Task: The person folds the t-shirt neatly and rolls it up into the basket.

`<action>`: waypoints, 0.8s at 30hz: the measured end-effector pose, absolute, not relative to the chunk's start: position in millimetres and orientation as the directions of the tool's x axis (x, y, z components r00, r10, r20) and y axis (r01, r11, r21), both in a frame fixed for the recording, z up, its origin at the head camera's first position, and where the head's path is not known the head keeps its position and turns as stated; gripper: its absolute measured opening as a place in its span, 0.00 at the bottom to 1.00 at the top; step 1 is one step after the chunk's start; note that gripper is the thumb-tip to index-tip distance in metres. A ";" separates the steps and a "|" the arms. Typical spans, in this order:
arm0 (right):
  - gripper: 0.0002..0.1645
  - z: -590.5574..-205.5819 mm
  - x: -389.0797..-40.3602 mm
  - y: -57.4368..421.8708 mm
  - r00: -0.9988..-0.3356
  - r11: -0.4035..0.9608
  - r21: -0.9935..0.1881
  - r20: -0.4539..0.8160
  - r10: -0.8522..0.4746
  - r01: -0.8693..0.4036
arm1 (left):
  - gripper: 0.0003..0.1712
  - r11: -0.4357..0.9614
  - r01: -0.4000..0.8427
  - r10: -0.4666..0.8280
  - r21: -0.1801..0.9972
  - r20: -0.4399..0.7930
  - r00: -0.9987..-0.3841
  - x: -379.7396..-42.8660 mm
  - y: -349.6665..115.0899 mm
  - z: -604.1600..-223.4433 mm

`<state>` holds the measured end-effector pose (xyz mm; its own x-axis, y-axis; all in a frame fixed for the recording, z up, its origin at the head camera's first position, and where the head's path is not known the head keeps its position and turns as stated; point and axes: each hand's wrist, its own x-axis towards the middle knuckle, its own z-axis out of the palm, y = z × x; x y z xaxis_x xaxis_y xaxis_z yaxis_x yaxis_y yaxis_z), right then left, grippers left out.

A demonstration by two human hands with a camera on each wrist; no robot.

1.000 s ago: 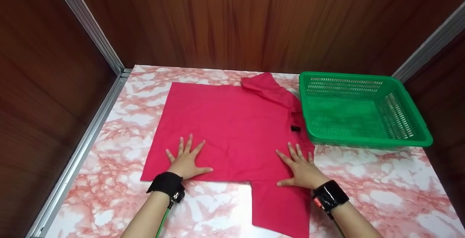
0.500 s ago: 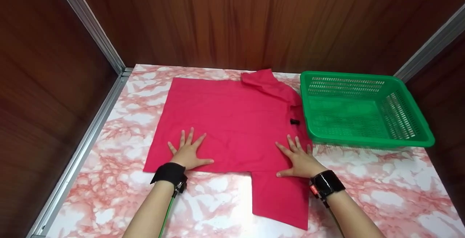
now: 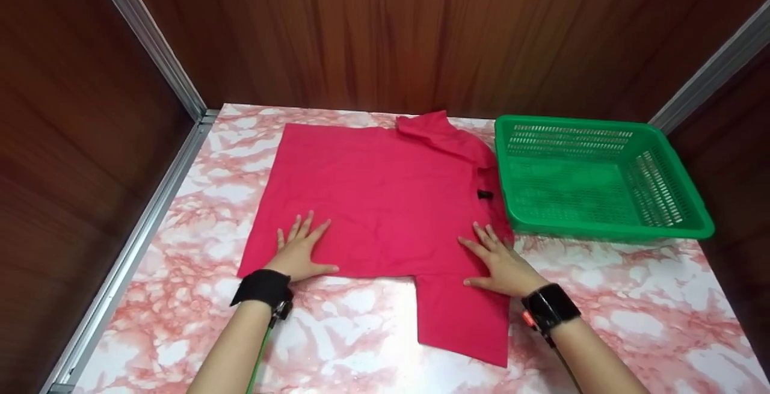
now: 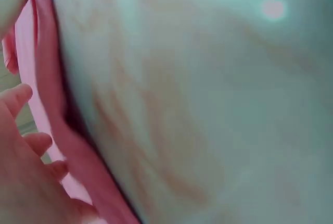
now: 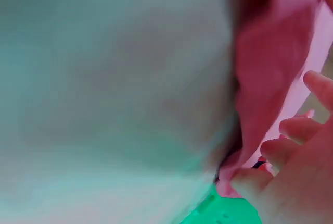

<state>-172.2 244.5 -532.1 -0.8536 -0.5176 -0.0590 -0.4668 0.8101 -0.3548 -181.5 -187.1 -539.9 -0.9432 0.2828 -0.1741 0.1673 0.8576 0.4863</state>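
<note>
T-shirt (image 3: 373,195) of bright pinkish-red cloth lies spread on a red-and-white marbled counter (image 3: 355,352), its hem toward 9 o'clock (12 being the far side) and its collar, with a small black tag (image 3: 485,194), toward 3. The near sleeve (image 3: 463,325) lies flat at 5; the far sleeve (image 3: 442,132) is rumpled at 1. At the T-shirt's 8 o'clock the left hand (image 3: 299,257) rests on the cloth, fingers spread and released; at 4 the right hand (image 3: 504,267) rests likewise, fingers fanned, grasping nothing. Black bands (image 3: 263,287) circle both wrists. A rectangular green plastic basket (image 3: 601,230) with slotted walls stands beside the collar at 3 o'clock.
</note>
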 end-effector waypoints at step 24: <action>0.32 -533.1 -39.3 264.8 -0.748 0.719 -0.246 0.041 -0.662 -0.650 | 0.23 0.904 0.259 0.215 0.340 0.160 -0.963 -102.9 -265.6 -543.6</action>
